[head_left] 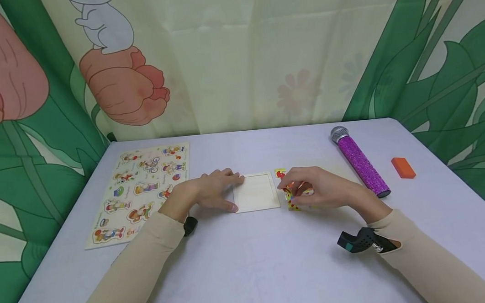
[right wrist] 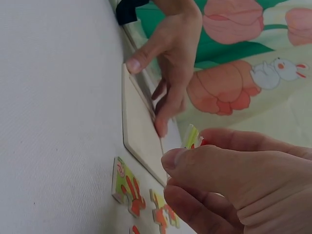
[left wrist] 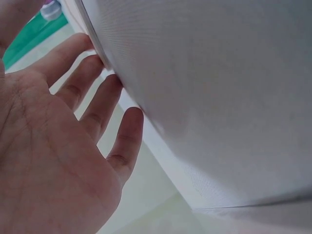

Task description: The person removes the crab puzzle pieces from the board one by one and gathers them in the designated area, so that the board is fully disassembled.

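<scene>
A pale wooden puzzle board (head_left: pixel 256 193) with a raised rim lies flat in the middle of the table. At its left edge, my left hand (head_left: pixel 211 189) touches it with thumb and fingertips, the fingers fairly straight. My right hand (head_left: pixel 320 188) is just right of the board and pinches a small green-and-red puzzle piece (right wrist: pixel 190 137) between thumb and fingers. Below that hand, in the right wrist view, loose pieces rest on the table, among them a green one with red shapes (right wrist: pixel 127 187) and a yellow-and-orange one (right wrist: pixel 163 210). Part of this group is hidden behind the hand.
On the left lies a large sheet with colourful clown figures (head_left: pixel 145 187), its right side near my left forearm. A glittery purple microphone (head_left: pixel 361 163) lies beyond my right hand, and an orange block (head_left: pixel 403 168) sits farther right. A printed curtain (head_left: pixel 230 69) hangs behind the table.
</scene>
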`<action>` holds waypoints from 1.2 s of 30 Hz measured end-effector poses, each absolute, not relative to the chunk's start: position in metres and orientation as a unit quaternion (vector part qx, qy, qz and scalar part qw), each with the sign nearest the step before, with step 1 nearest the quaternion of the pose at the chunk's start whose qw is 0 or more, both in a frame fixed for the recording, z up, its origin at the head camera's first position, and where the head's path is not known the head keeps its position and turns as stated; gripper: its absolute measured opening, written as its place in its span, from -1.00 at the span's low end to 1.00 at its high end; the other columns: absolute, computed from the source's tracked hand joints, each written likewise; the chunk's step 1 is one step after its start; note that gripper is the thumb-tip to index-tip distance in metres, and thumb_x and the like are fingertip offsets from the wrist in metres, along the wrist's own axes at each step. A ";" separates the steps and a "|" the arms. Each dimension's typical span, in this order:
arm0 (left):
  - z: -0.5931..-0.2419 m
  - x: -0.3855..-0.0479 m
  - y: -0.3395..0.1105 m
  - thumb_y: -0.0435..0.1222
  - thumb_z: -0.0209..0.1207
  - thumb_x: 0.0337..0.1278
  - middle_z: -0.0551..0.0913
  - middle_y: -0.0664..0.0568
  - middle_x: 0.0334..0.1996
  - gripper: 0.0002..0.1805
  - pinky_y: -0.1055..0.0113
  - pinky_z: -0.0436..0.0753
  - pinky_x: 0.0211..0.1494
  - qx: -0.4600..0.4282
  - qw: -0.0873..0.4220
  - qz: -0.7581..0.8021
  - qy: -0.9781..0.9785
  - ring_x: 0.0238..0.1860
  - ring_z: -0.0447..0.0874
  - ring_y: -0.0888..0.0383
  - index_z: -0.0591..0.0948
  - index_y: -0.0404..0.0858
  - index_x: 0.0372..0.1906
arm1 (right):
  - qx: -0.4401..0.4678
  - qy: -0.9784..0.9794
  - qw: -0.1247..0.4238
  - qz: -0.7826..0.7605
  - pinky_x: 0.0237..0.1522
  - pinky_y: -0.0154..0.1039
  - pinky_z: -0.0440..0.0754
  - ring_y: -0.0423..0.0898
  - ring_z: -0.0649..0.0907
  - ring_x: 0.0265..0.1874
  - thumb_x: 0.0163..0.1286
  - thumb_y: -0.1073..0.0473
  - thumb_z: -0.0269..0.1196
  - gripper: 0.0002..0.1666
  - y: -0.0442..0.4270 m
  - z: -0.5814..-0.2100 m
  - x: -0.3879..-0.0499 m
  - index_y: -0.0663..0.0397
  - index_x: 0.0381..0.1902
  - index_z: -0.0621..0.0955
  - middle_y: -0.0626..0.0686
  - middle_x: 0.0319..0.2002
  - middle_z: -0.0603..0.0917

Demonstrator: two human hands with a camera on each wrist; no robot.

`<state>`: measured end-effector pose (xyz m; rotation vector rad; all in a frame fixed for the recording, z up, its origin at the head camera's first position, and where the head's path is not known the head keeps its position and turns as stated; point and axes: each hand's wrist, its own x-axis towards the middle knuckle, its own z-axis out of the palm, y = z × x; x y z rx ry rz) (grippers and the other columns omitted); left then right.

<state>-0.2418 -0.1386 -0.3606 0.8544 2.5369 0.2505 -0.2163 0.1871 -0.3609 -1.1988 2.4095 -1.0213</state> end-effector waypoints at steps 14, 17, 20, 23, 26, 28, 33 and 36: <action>-0.364 -0.240 -0.141 0.12 0.35 0.24 0.19 -0.11 0.57 -0.05 -0.39 0.24 0.42 0.309 0.227 0.087 0.919 0.52 0.19 -0.14 0.20 -0.01 0.63 | -0.368 0.832 0.130 -0.393 0.00 -0.19 0.73 -0.07 0.69 -0.10 0.29 0.33 0.45 -0.58 0.220 -0.366 -0.209 0.08 0.11 0.67 0.13 0.06 0.64; -0.365 -0.239 -0.142 0.11 0.35 0.24 0.19 -0.10 0.57 -0.04 -0.37 0.25 0.42 0.311 0.228 0.088 0.919 0.52 0.19 -0.13 0.19 -0.01 0.63 | -0.368 0.831 0.129 -0.397 0.01 -0.19 0.73 -0.07 0.71 -0.10 0.32 0.29 0.45 -0.58 0.227 -0.369 -0.207 0.07 0.13 0.66 0.11 0.05 0.64; -0.366 -0.239 -0.142 0.11 0.35 0.24 0.19 -0.09 0.56 -0.04 -0.34 0.26 0.42 0.316 0.227 0.090 0.917 0.51 0.20 -0.11 0.19 -0.02 0.63 | -0.359 0.841 0.124 -0.385 0.00 -0.20 0.73 -0.10 0.71 -0.11 0.34 0.28 0.43 -0.57 0.234 -0.369 -0.204 0.01 0.15 0.66 0.06 0.05 0.65; -0.365 -0.239 -0.141 0.11 0.35 0.24 0.19 -0.10 0.56 -0.04 -0.33 0.27 0.42 0.320 0.227 0.091 0.915 0.51 0.20 -0.11 0.19 -0.02 0.64 | -0.347 0.854 0.113 -0.370 -0.02 -0.22 0.73 -0.12 0.69 -0.11 0.33 0.31 0.42 -0.55 0.242 -0.369 -0.201 -0.05 0.17 0.67 0.02 0.06 0.65; -0.363 -0.239 -0.140 0.11 0.34 0.25 0.18 -0.10 0.57 -0.04 -0.32 0.27 0.43 0.319 0.230 0.088 0.915 0.52 0.19 -0.11 0.18 -0.01 0.64 | -0.342 0.862 0.102 -0.361 -0.04 -0.21 0.74 -0.13 0.69 -0.11 0.31 0.35 0.43 -0.52 0.249 -0.369 -0.199 -0.07 0.16 0.67 0.01 0.05 0.65; -0.362 -0.240 -0.139 0.12 0.34 0.25 0.17 -0.09 0.57 -0.04 -0.32 0.26 0.43 0.317 0.232 0.087 0.916 0.52 0.19 -0.11 0.18 -0.01 0.64 | -0.336 0.867 0.096 -0.355 -0.05 -0.22 0.74 -0.13 0.69 -0.11 0.30 0.36 0.43 -0.50 0.253 -0.368 -0.198 -0.09 0.17 0.67 -0.01 0.04 0.64; -0.361 -0.241 -0.140 0.11 0.34 0.25 0.17 -0.09 0.58 -0.05 -0.36 0.24 0.43 0.314 0.230 0.081 0.917 0.53 0.18 -0.12 0.18 0.00 0.64 | -0.318 0.881 0.092 -0.340 -0.06 -0.24 0.73 -0.14 0.68 -0.12 0.30 0.32 0.44 -0.51 0.261 -0.368 -0.195 -0.11 0.16 0.65 -0.07 0.05 0.62; -0.360 -0.243 -0.140 0.11 0.34 0.25 0.17 -0.10 0.58 -0.05 -0.37 0.23 0.44 0.314 0.229 0.085 0.917 0.53 0.18 -0.13 0.18 -0.01 0.64 | -0.317 0.883 0.088 -0.334 -0.09 -0.26 0.73 -0.16 0.68 -0.16 0.29 0.32 0.45 -0.55 0.266 -0.368 -0.193 -0.09 0.10 0.65 -0.07 0.03 0.64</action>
